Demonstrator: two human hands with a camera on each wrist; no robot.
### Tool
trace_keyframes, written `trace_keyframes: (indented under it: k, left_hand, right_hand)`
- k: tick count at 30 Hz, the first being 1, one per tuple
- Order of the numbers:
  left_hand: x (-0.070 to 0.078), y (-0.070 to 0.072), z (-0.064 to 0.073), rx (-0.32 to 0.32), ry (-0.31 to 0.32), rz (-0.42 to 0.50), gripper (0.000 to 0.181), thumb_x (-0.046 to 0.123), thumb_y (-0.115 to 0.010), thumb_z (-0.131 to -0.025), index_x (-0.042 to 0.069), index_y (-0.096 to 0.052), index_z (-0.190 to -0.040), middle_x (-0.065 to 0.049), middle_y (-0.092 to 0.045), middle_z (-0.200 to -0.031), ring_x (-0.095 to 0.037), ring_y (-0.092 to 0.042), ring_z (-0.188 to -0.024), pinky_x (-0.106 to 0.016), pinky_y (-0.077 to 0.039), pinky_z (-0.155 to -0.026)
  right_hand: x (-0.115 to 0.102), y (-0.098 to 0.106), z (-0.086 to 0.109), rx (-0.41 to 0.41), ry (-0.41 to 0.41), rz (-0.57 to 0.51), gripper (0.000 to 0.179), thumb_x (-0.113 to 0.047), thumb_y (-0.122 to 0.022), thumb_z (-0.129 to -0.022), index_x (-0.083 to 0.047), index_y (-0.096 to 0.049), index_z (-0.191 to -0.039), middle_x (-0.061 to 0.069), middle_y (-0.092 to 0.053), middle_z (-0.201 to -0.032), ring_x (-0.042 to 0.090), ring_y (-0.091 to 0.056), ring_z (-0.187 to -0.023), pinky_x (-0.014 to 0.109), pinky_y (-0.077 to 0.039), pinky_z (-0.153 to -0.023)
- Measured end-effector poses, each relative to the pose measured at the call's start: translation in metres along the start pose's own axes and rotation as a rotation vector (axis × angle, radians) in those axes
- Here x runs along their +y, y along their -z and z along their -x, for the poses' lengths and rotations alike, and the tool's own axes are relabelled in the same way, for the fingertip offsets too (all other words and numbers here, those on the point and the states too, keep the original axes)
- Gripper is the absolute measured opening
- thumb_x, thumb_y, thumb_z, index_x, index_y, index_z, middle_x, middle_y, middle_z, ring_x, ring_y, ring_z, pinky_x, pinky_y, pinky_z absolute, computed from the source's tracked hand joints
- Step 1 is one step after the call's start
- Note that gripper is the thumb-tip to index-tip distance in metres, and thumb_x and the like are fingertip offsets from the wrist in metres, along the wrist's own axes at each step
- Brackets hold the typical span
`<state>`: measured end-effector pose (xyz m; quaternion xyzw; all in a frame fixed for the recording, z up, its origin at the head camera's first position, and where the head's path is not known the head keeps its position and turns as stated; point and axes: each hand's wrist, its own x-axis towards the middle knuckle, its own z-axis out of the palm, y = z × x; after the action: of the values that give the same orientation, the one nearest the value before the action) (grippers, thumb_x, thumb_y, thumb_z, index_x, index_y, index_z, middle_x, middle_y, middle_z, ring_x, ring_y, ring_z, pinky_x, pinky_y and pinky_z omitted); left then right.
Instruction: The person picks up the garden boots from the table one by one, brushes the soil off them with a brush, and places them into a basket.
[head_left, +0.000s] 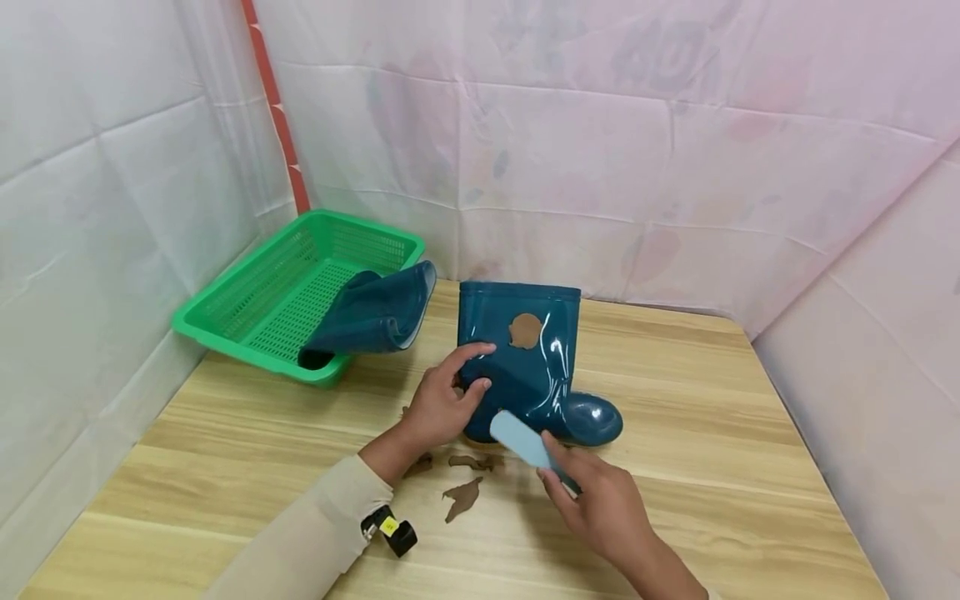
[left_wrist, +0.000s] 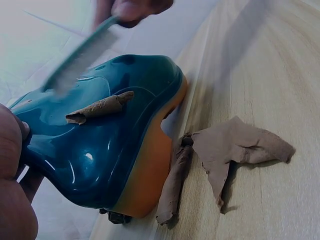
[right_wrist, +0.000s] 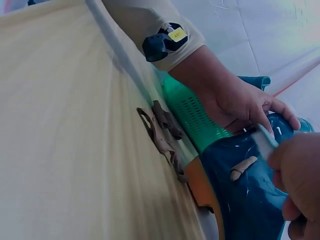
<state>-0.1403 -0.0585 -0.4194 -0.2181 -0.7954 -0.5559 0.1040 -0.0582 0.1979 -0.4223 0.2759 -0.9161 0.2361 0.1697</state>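
Observation:
A glossy dark teal rubber boot (head_left: 517, 367) has its toe pointing right and its orange sole (left_wrist: 147, 175) by the tabletop. My left hand (head_left: 438, 404) grips the shaft's left edge, with thumb and index finger on the near face. Between the thumb and fingers of my right hand (head_left: 600, 504) is a light blue brush (head_left: 519, 437), its head held over the lower boot; motion blurs it in the left wrist view. A round brown clay-like patch (head_left: 525, 331) sticks to the shaft. On the foot part lies a curled brown piece (left_wrist: 100, 107).
Several brown scraps (head_left: 462, 498) lie on the wooden table (head_left: 750, 500) before the boot. At the back left stands a green plastic basket (head_left: 247, 346), a second teal boot (head_left: 367, 312) lying across its near right rim. White cloth walls (head_left: 562, 167) enclose the table.

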Motion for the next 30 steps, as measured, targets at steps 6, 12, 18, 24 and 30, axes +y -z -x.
trace_keyframes:
  k: [6,12,18,24,30]
  left_hand:
    - [-0.001,0.001,0.001,-0.004,-0.005,0.005,0.044,0.015,-0.065,-0.103,0.024,-0.055,-0.145,0.0,-0.066,-0.084,-0.008,-0.034,-0.04,-0.028,-0.037,-0.046]
    - [-0.002,0.001,0.0,-0.01,-0.018,0.007,0.043,0.016,-0.064,-0.104,0.023,-0.054,-0.145,0.004,-0.049,-0.062,-0.008,-0.033,-0.04,-0.028,-0.036,-0.045]
    - [-0.003,0.0,0.0,-0.001,-0.01,0.006,0.043,0.016,-0.064,-0.103,0.024,-0.055,-0.144,-0.004,-0.067,-0.127,-0.008,-0.035,-0.041,-0.028,-0.039,-0.047]
    - [-0.002,0.0,-0.001,-0.001,-0.022,0.004,0.043,0.017,-0.064,-0.103,0.024,-0.054,-0.145,-0.005,-0.067,-0.123,-0.009,-0.036,-0.041,-0.028,-0.04,-0.047]
    - [-0.004,0.0,0.0,0.008,-0.029,0.001,0.044,0.015,-0.065,-0.103,0.024,-0.054,-0.144,-0.005,-0.065,-0.133,-0.009,-0.035,-0.041,-0.027,-0.038,-0.046]
  right_hand:
    - [-0.002,-0.008,-0.008,-0.015,-0.022,0.058,0.047,-0.017,-0.086,-0.085,-0.009,-0.073,-0.129,-0.013,-0.051,-0.069,-0.004,-0.035,-0.056,0.016,-0.033,-0.048]
    - [-0.004,-0.009,-0.004,-0.086,-0.033,0.049,0.047,-0.019,-0.085,-0.085,-0.01,-0.073,-0.13,-0.01,-0.064,-0.077,-0.003,-0.042,-0.058,0.019,-0.039,-0.051]
    - [-0.003,-0.007,0.002,-0.21,0.051,0.044,0.043,-0.023,-0.082,-0.088,-0.011,-0.073,-0.129,-0.01,-0.068,-0.082,-0.003,-0.045,-0.061,0.019,-0.042,-0.054]
    - [-0.003,-0.004,0.004,-0.188,0.119,-0.001,0.044,-0.022,-0.082,-0.088,-0.01,-0.073,-0.129,-0.013,-0.062,-0.079,-0.004,-0.04,-0.06,0.016,-0.038,-0.053]
    - [-0.002,0.004,-0.002,-0.05,0.108,0.015,0.05,-0.018,-0.086,-0.083,-0.009,-0.072,-0.13,-0.007,-0.07,-0.084,-0.005,-0.047,-0.061,0.014,-0.039,-0.051]
